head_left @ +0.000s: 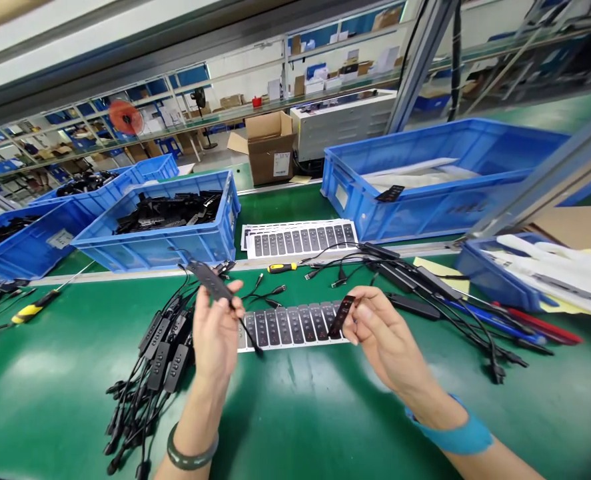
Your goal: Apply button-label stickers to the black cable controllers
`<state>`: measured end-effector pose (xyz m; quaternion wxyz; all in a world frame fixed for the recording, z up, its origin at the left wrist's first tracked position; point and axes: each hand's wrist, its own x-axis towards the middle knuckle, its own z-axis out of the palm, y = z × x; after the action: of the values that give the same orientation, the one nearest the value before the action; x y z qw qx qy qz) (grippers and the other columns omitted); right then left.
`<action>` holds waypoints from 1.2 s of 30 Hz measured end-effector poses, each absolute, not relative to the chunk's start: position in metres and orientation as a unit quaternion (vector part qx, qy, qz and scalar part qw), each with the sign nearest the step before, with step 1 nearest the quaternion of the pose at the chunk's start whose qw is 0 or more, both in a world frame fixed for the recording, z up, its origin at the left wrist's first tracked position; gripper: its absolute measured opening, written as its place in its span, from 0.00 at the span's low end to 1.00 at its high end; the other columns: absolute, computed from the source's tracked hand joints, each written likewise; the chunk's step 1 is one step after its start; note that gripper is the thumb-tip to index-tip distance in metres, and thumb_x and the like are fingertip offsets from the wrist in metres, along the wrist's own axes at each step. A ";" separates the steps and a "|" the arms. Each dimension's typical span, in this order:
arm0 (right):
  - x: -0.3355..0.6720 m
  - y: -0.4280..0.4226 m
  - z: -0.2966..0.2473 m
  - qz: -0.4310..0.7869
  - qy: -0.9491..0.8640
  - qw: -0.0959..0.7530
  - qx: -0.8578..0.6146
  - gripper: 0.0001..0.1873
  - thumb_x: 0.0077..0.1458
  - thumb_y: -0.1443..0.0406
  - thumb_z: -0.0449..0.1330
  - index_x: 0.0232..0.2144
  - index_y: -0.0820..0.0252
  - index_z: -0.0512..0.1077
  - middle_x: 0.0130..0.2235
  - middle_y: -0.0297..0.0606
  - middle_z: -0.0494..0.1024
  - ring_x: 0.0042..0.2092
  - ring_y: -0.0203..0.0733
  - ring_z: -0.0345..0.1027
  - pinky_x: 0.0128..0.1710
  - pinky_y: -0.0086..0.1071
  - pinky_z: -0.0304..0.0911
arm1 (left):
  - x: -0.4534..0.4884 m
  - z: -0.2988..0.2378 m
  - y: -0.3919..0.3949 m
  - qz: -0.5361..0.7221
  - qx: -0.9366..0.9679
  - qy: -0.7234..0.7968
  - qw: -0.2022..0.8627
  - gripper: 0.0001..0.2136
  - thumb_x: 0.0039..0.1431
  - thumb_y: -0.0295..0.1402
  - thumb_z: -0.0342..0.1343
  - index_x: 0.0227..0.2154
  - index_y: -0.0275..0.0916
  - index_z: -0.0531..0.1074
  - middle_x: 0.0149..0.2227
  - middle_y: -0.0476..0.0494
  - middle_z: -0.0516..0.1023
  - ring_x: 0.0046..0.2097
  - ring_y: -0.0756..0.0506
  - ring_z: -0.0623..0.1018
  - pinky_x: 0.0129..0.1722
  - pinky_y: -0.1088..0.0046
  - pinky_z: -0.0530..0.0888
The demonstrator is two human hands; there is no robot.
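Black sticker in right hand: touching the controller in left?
Apart. Head view: sticker, pinched by right hand, sits clear of the controller in left hand; sticker sheet shows between them.

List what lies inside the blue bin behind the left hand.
The blue bin holds a loose heap of black parts with cables, nearly to the rim. Its front wall and the top layer hide anything deeper and the floor.

Over the green table (pixel 295 427), the left hand (pixel 216 333) grips a black inline controller (pixel 209 281) while the right hand (pixel 382 333) pinches a dark label strip (pixel 340 315) above the label sheet (pixel 288 326)
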<state>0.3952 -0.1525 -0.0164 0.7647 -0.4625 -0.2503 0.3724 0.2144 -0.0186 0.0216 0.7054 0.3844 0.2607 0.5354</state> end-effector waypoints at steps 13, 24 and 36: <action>0.383 -0.147 -0.023 0.371 -0.248 0.731 -0.516 0.15 0.50 0.55 0.67 0.34 0.55 0.70 0.28 0.28 0.66 0.22 0.28 0.57 0.17 0.22 0.56 | 0.237 -0.026 -0.075 0.204 0.435 0.282 0.830 0.26 0.48 0.28 0.66 0.50 0.37 0.64 0.40 0.39 0.81 0.34 0.47 0.80 0.33 0.72 0.75; 0.376 -0.148 -0.025 0.377 -0.315 0.657 -0.572 0.13 0.51 0.57 0.66 0.33 0.57 0.69 0.24 0.28 0.64 0.22 0.29 0.56 0.16 0.22 0.56 | 0.236 -0.030 -0.085 0.137 0.430 0.232 0.861 0.29 0.50 0.33 0.69 0.54 0.37 0.66 0.40 0.38 0.81 0.39 0.43 0.83 0.38 0.70 0.77; 0.374 -0.149 -0.023 0.357 -0.340 0.643 -0.586 0.10 0.54 0.59 0.64 0.32 0.57 0.69 0.23 0.28 0.65 0.21 0.29 0.57 0.16 0.24 0.54 | 0.235 -0.029 -0.085 0.133 0.437 0.235 0.858 0.29 0.51 0.34 0.68 0.55 0.38 0.65 0.38 0.39 0.81 0.40 0.40 0.83 0.39 0.66 0.78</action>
<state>0.3739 -0.1492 -0.0233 0.6431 -0.5859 -0.3402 0.3569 0.2347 -0.0849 -0.0294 0.8582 0.4366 0.2350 0.1326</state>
